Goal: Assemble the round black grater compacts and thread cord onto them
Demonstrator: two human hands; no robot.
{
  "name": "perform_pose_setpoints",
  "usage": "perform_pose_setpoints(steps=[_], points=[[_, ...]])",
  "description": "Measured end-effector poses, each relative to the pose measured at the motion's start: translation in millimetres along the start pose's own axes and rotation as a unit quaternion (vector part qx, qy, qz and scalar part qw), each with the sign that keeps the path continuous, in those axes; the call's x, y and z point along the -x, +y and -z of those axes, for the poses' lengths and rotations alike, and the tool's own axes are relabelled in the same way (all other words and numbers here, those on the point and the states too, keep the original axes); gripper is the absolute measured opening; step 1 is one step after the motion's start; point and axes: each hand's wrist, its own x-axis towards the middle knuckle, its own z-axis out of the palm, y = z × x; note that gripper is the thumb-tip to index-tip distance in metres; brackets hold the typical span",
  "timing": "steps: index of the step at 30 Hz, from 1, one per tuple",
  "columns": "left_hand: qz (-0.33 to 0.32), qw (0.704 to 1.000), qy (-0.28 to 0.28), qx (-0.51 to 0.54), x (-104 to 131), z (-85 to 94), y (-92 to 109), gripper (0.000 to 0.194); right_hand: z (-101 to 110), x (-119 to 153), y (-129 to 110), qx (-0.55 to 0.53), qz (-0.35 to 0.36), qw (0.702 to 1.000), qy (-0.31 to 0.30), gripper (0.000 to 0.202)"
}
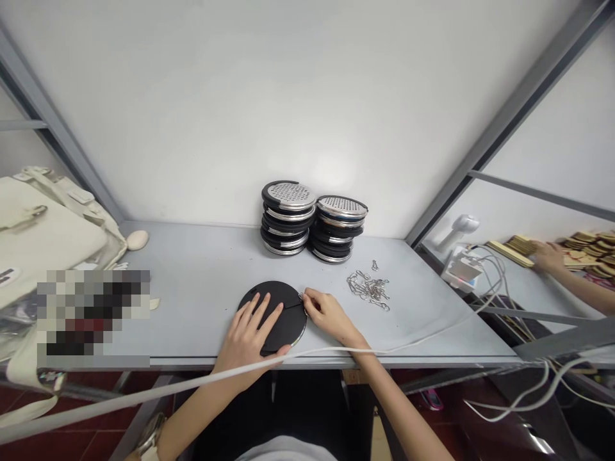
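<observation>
A round black disc [276, 326] with a thin silvery rim showing at its lower right lies near the front edge of the table. My left hand [252, 326] rests on it with fingers stretched and spread, its thumb along the near edge. At the disc's right edge, my right hand [323, 310] pinches a small metal snap hook [301, 296], mostly hidden by the fingers. A thin black cord or line runs across the disc toward this clip. To the right lies a loose pile of silvery snap hooks [369, 287], with one hook [374, 264] a little apart.
Two stacks of round perforated metal discs with black edging, left [288, 221] and right [339, 227], stand against the wall. A white cable [336, 349] crosses in front of my forearms. At left lies a cream bag [48, 237]; beyond the right frame, another person's hand [549, 257] touches wooden pieces.
</observation>
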Motion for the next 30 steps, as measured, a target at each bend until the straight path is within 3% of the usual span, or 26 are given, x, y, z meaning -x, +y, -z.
perform_pose_setpoints(steps=[12, 19, 30], points=[[-0.007, 1.000, 0.015, 0.000, -0.3, 1.5, 1.0, 0.063, -4.5, 5.5, 2.2, -0.010, 0.023, 0.999, 0.024, 0.035], [-0.010, 1.000, 0.014, 0.003, -0.3, 1.1, -0.1, 0.063, -2.5, 7.8, -1.7, -0.003, 0.036, 0.999, 0.022, 0.030], [-0.010, 1.000, 0.013, 0.005, -0.9, 2.1, 1.0, 0.062, -2.1, 8.4, -2.4, 0.034, 0.010, 0.999, 0.010, 0.026]])
